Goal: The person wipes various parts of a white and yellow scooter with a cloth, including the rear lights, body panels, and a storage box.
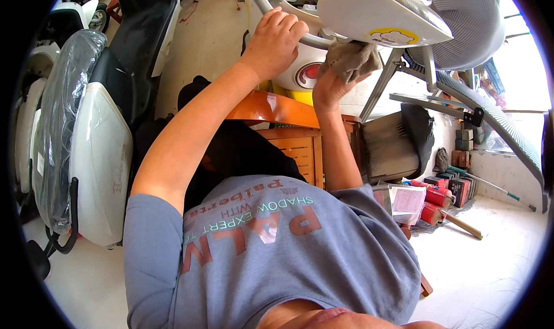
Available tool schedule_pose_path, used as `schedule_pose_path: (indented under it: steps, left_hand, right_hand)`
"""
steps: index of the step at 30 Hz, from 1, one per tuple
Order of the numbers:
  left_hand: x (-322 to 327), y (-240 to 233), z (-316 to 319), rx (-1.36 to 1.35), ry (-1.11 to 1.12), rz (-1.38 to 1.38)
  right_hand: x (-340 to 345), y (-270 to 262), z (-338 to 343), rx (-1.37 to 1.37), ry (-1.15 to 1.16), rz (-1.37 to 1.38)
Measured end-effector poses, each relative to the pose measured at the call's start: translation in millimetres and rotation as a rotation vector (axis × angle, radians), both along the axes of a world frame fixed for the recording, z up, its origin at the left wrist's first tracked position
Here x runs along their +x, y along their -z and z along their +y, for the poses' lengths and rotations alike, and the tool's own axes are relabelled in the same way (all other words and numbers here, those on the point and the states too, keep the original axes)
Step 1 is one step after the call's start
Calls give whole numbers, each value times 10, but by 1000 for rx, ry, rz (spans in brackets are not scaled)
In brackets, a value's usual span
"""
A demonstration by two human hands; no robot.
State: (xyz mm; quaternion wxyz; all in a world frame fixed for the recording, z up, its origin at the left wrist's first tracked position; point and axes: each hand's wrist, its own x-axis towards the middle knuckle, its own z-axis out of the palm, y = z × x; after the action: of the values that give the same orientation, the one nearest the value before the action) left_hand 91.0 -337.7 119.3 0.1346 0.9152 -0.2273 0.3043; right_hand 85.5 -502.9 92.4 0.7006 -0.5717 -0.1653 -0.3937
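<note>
A white electric scooter with a round red tail light (309,72) stands before me. Its seat (372,15), with a bear sticker on the white side, is raised over an open compartment. My left hand (279,39) is closed over the grey tubular rail (318,41) at the scooter's rear; the fingertips are partly hidden. In my right hand (335,86) is a bunched brown cloth (352,62), just below the seat's lower edge; whether it touches the seat cannot be told. The cloth hides some of the fingers.
An orange-brown wooden chair (298,149) is close by my legs. Plastic-wrapped white body panels (101,164) and a long black seat (138,34) stand at left. At right are a folding recliner (489,99), a bin with a black bag (389,143), red fire extinguishers (437,195) and boxes (461,188).
</note>
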Motion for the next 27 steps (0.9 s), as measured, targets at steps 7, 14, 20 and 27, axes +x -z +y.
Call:
schedule_pose_path:
  steps: [7,14,20,27]
  left_hand:
    - [1,6,10,-2,26,-13]
    - [10,21,-26,2,4,-32]
    - [11,7,-46,3,-3,-126]
    - [13,-48,-39,16,6,-56]
  right_hand:
    - [158,-762,-884,167,-175,46]
    - [727,-1206,-1405,-557,187,-159]
    - [651,-318,-1011,-651,342,-44]
    - [2,556,-262,-496,484,43]
